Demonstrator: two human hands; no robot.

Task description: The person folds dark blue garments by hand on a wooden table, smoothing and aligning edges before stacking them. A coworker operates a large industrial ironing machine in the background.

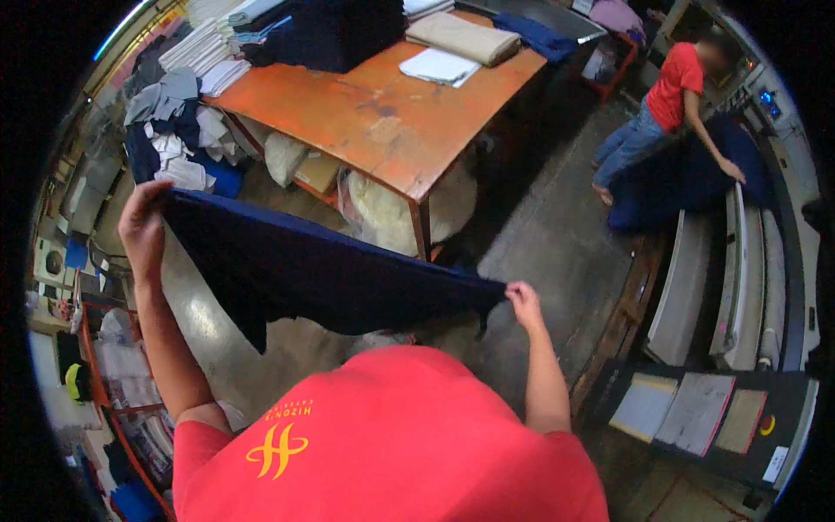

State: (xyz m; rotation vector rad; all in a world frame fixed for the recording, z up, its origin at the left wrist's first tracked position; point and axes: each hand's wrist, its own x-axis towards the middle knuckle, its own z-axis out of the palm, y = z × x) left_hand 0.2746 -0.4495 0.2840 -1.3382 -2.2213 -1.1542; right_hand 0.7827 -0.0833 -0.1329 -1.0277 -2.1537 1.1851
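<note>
A dark navy cloth point(339, 267) is stretched between my two hands in front of my body, above the floor. Its upper edge slants down from left to right, and a pointed corner hangs low on the left side. My left hand point(145, 212), raised and far out to the left, grips one upper corner. At the lower right end, the fingers of my right hand point(524, 304) pinch the other corner. Beyond the cloth stands a wooden table point(391, 124) bearing a tall dark stack of folded cloth point(326, 32).
White folded cloths point(440, 65) and a beige folded cloth point(463, 38) lie on the table. Piled fabric point(176, 143) sits at its left. On the right, a co-worker point(675, 91) handles dark cloth point(685, 176) at a long roller machine point(737, 280). Notebooks point(695, 411) rest nearer me.
</note>
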